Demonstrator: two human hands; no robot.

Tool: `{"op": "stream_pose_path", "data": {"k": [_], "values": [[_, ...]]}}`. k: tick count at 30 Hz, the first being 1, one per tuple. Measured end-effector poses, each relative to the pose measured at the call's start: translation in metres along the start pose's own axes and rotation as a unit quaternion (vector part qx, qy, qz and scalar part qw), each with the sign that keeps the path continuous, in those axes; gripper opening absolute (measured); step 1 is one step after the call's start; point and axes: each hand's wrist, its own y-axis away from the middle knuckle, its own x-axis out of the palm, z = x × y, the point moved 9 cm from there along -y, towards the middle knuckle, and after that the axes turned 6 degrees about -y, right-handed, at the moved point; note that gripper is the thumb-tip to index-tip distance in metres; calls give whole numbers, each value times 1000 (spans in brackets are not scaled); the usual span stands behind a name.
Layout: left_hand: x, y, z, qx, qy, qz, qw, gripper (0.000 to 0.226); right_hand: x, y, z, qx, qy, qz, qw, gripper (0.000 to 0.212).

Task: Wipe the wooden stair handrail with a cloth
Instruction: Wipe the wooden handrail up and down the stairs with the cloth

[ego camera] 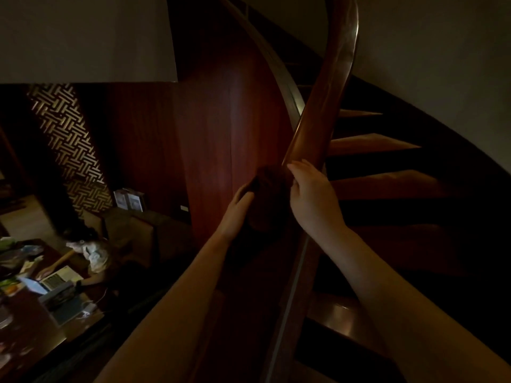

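Note:
A dark wooden handrail [329, 89] curves up the middle of the dim stairwell. A dark cloth [266, 189] is bunched against the rail's left side, hard to make out in the low light. My left hand [237, 211] holds the cloth from the left, fingers wrapped into it. My right hand [309, 189] grips the rail just right of the cloth, fingers curled over the top.
Wooden stair treads [373, 145] climb on the right along a curved wall. A curved wood panel [221, 134] stands left of the rail. Below at left, a person sits at a cluttered table [33, 313] with a laptop [52, 280].

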Motion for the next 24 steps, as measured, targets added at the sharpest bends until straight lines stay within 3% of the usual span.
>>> {"op": "stream_pose_path", "data": {"k": [5,8,15,21,24], "values": [[-12,41,18,9,39,-6,999,33,24,-1,5,29,68,53,996,44],[-1,19,1,31,20,-4,999,30,25,-4,1,26,74,86,993,45],[21,-43,-41,76,-16,8,997,34,17,-17,-14,26,60,78,995,51],[1,8,-11,59,-29,7,998,42,28,19,5,3,86,89,992,51],[-16,59,20,41,-14,-7,999,35,44,68,37,-77,106,109,985,55]]}}
